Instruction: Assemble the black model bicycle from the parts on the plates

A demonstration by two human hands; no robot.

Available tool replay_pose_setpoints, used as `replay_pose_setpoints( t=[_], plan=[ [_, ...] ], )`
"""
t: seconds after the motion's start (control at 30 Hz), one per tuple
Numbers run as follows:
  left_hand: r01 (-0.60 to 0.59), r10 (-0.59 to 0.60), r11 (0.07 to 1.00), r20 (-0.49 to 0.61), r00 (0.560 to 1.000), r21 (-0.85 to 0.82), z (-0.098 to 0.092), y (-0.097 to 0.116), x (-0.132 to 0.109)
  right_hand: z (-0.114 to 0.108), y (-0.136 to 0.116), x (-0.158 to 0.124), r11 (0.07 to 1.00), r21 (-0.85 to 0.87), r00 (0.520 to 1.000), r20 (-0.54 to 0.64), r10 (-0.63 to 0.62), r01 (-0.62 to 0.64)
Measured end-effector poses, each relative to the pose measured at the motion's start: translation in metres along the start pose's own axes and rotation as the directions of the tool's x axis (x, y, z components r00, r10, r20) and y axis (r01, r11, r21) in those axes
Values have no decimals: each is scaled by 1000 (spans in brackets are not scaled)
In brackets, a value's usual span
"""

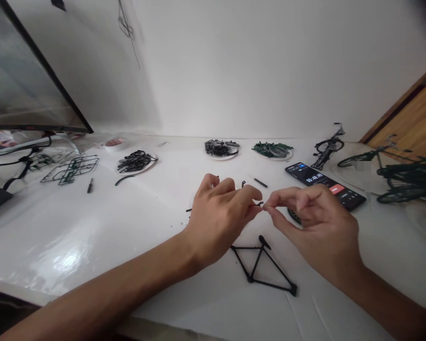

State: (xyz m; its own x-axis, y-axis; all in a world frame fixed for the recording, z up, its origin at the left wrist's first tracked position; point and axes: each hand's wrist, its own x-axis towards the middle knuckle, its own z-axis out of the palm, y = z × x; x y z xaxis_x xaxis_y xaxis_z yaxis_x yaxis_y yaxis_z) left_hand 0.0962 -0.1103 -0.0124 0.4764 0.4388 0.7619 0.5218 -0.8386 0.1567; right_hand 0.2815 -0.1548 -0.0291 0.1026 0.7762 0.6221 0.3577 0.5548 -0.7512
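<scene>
I'm working at a white desk (92, 237), with a monitor (31, 71) standing off to the left, and a black model bicycle (328, 147) and a phone (324, 182) showing a timer off to the right. A white plate (148, 168) heaped with black plastic parts is lying along the back, and a small screwdriver (257, 180) is resting just beyond my hands. A black plastic bicycle frame (271, 284) is lying flat just below my wrists. I'm holding both hands up off the desk, with my left hand (218, 218) and right hand (315, 227) meeting at the fingertips. My left thumb and forefinger are pinching a tiny black plastic part (259, 204), which is the right way to steady something this small. My right thumb and forefinger are closing at its near end, though I cannot tell whether they're gripping it.
</scene>
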Motion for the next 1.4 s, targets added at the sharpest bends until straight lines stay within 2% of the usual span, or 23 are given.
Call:
replay_pose_setpoints(
  t=[0.2,0.57,0.9,1.1,1.3,1.4],
  plan=[
    [-8,10,1000,45,999,-23,-2,1,-2,-1,-2,0,999,-36,1000,-3,20,-20],
    [-26,24,999,57,998,41,-2,2,-1,-1,-2,-1,997,-71,1000,4,30,-29],
    [-53,51,998,72,996,26,-5,3,-1,-1,-3,-2,994,-105,999,22,28,-25],
    [-71,70,997,67,995,13,-3,1,-1,-1,-4,-1,995,-101,999,35,18,-15],
    [-66,67,998,69,995,-11,-2,1,-2,-1,-3,0,1000,-14,998,49,28,-28],
    [-70,71,997,58,996,-9,-2,1,-2,0,-3,0,996,-61,998,27,63,-62]
  ],
)
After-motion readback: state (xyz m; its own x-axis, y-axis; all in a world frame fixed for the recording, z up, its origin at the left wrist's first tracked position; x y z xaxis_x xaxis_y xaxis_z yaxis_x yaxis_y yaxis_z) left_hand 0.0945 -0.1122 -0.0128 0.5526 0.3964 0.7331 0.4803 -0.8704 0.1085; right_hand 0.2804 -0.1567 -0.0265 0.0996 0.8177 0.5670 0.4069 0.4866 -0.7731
